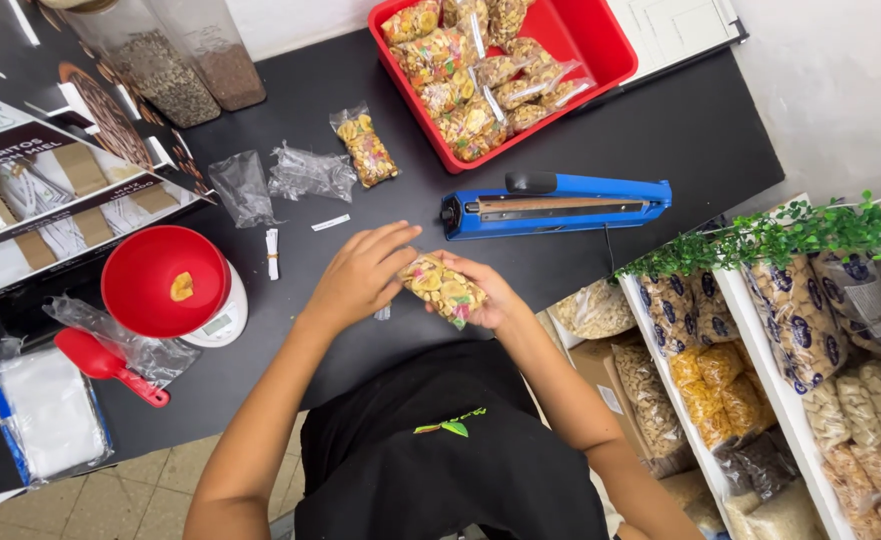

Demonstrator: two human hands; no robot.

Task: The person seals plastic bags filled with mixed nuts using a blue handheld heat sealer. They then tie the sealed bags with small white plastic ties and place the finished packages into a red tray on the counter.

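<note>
Clear plastic wraps the snack bag (444,288), a small pouch of yellow chips and mixed bits that sits between both hands just in front of the blue heat sealer (557,205) on the black table (660,130). Behind the sealer a red bin (600,45) holds a heap of similar filled pouches, and to the sealer's left lies one more filled pouch (365,147) beside two crumpled empty clear bags (278,178). Further left of the sealer a small white label strip (330,223) and a bundle of white ties (272,252) lie on the tabletop, then a white kitchen scale carrying a red bowl (165,281) with one yellow chip in it, and a red scoop (108,364) resting on clear plastic. Beyond these stand dark cartons with white lettering and two clear canisters of grain (182,58). To the sealer's right and lower, white shelves (775,385) hold bagged snacks under a strip of green artificial leaves. Nothing lies between the hands and the sealer. The left hand (360,275) curls over the pouch's left end, fingers pressed on its top, while the right hand (490,292) cups it from beneath and from the right, both forearms bent inward above a black shirt.
</note>
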